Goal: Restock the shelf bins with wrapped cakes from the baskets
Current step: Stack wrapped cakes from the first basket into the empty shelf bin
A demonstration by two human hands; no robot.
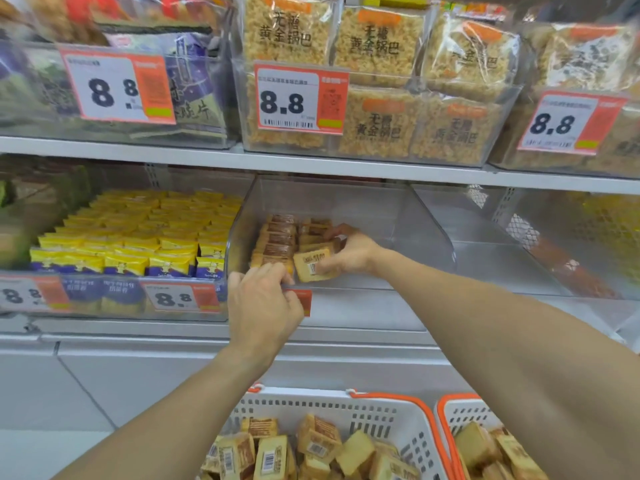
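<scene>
A clear plastic shelf bin (398,216) on the middle shelf holds two rows of wrapped cakes (280,240) standing at its left side. My right hand (349,252) reaches into the bin and pinches a wrapped cake (313,265) with a barcode label, set against the rows. My left hand (263,303) is at the bin's front left edge, fingers curled against the front cakes. Below, a white basket (381,415) with an orange handle holds several loose wrapped cakes (311,452). A second basket (464,415) at the lower right also holds cakes.
To the left, a bin is packed with yellow snack packets (145,233). A clear bin (540,237) to the right looks nearly bare. The upper shelf carries bins of rice-crisp packs (381,109) with 8.8 price tags. A white shelf edge (311,164) runs above the bin.
</scene>
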